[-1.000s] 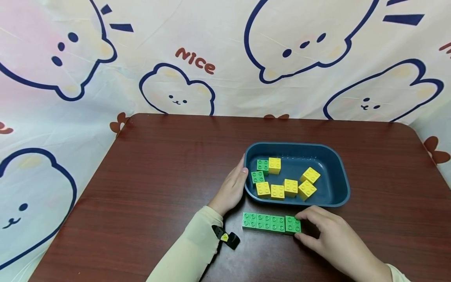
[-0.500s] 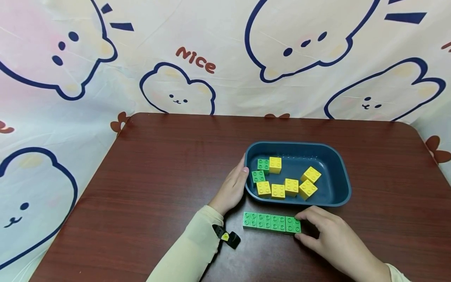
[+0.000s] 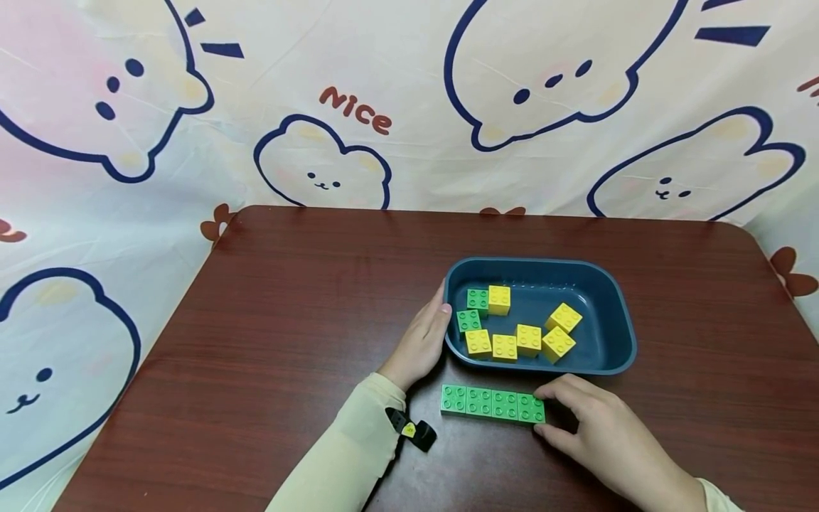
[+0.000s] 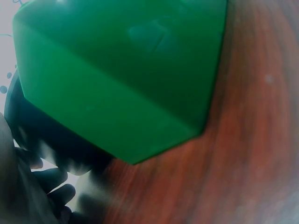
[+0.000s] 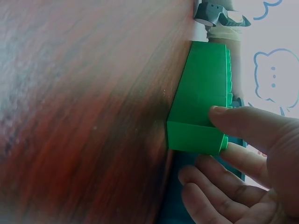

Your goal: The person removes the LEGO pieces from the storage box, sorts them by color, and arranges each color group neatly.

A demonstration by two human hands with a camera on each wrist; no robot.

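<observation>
A row of green toy building blocks (image 3: 480, 402) lies on the table in front of a dark blue tray (image 3: 619, 355). My right hand (image 3: 608, 427) pinches the row's rightmost block (image 3: 531, 408) between thumb and index finger, which the right wrist view shows close up on a green block (image 5: 196, 135). There the other fingers (image 5: 201, 179) stay off the block. My left hand (image 3: 419, 341) rests against the tray's left wall, fingers along its outside and thumb at the rim. In the left wrist view the row's green end (image 4: 117, 84) looms large, with part of the left hand (image 4: 42, 191) in shadow.
Inside the tray are two green blocks (image 3: 468, 321) on the left and several yellow blocks (image 3: 528, 340). A black strap camera (image 3: 416, 432) sits on the left wrist. Behind the brown table (image 3: 307, 299) hangs a cartoon-printed cloth (image 3: 416, 171).
The rightmost green block has moved slightly left, closing the small gap to the row, with the right hand still pinching it. The left hand and tray stay in place.
</observation>
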